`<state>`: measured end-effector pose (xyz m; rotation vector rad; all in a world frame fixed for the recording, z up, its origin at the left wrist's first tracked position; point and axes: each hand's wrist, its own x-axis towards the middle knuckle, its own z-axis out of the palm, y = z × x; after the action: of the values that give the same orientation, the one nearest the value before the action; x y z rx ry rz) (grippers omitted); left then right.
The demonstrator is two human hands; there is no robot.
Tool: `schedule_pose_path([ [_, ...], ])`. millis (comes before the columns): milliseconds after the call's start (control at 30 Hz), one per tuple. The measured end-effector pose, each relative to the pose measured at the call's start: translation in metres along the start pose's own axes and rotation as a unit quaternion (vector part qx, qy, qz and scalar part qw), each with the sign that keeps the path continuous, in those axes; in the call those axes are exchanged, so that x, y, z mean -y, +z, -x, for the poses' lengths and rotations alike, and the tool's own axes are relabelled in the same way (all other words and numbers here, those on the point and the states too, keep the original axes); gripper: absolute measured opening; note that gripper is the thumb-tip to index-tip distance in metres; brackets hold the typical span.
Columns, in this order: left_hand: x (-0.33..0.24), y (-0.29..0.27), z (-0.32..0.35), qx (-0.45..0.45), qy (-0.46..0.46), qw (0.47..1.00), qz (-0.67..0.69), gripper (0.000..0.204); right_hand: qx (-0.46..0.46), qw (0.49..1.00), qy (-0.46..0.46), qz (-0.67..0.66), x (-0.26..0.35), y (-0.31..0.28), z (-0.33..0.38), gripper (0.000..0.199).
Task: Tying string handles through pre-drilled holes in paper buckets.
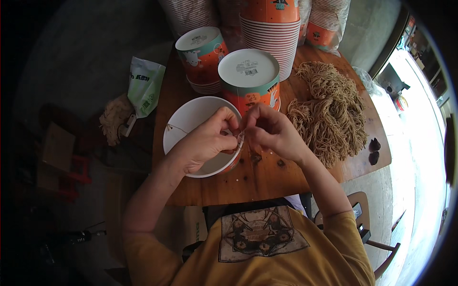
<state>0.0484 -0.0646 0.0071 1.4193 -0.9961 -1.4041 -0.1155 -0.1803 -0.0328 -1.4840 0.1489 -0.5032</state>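
A white-lined paper bucket (200, 107) stands mouth up at the front of the table, its orange outside showing below the rim. A thin tan string (177, 128) is fixed at the left of its rim and runs inward under my left hand (205, 140). That hand reaches over the mouth, thumb and fingers pinched at the right rim. My right hand (275, 134) meets it there from outside, fingers curled in a pinch close to the left fingertips. A bit of string shows between the hands; its exact path is hidden by the fingers.
Behind the bucket stand two upturned orange-and-green buckets (248, 71) and a tall stack of nested buckets (269, 43). A heap of tan strings (329, 114) lies to the right, with two small dark objects (374, 151) beside it. A white-and-green bag (145, 86) is at the left.
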Motion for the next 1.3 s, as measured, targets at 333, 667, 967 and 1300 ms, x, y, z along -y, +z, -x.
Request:
schedule_pose_path([
  [333,0.001,-0.004,0.000,0.011,-0.033,0.997,0.063,0.016,0.018,0.996,0.041,-0.077,-0.004,-0.012,-0.001,0.012],
  [667,0.017,0.004,0.008,-0.060,0.055,0.991,0.102,0.013,0.006,1.000,0.001,-0.013,-0.002,-0.015,0.002,0.010],
  [967,0.016,0.014,0.003,-0.083,0.078,0.984,0.134,0.012,0.076,0.997,-0.025,-0.020,0.011,-0.017,-0.016,0.010],
  [1300,0.017,0.015,0.006,-0.027,0.069,0.992,0.106,0.016,0.141,0.953,-0.103,0.247,0.035,-0.005,-0.050,0.010],
])
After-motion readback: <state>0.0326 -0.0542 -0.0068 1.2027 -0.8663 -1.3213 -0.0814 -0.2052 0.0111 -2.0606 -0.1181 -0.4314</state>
